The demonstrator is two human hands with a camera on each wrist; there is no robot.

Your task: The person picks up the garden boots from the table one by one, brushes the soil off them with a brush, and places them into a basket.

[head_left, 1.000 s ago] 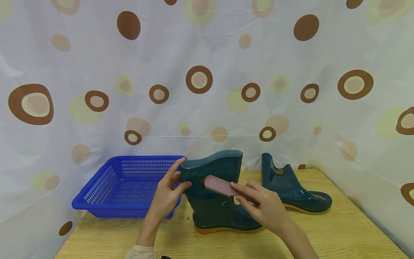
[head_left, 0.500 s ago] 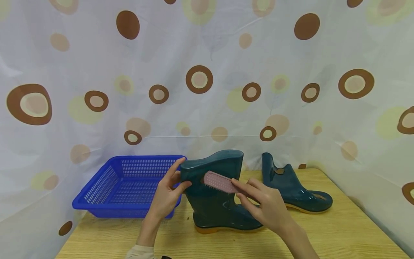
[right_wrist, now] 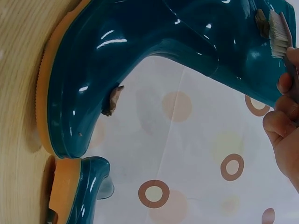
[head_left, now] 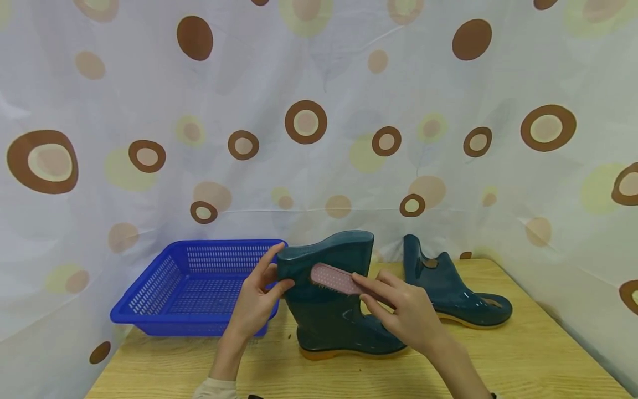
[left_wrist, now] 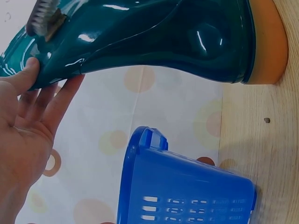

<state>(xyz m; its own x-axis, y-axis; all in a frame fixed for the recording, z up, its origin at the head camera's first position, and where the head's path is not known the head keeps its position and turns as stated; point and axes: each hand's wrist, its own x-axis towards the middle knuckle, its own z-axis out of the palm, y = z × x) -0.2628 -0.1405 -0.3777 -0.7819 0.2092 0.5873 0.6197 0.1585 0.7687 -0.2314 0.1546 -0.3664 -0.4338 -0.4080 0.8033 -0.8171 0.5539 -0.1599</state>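
Observation:
A dark green rubber boot with an orange sole stands upright on the table. My left hand grips the back of its shaft near the top, thumb on the near side. In my right hand is a pink-backed scrub brush, held by its handle across the upper shaft. The right wrist view shows its pale bristles beside a brown dirt patch on the shaft. Another dirt clump clings to the boot's front. From the left wrist, the dirt and bristles appear at upper left.
A second green boot stands behind to the right, with brown dirt on its shaft and toe. An empty blue plastic basket sits at the left. Small dark crumbs lie on the wooden table; a patterned curtain hangs behind.
The brush and my right hand have shifted slightly up and to the left along the shaft. My left hand and the boot have stayed in place.

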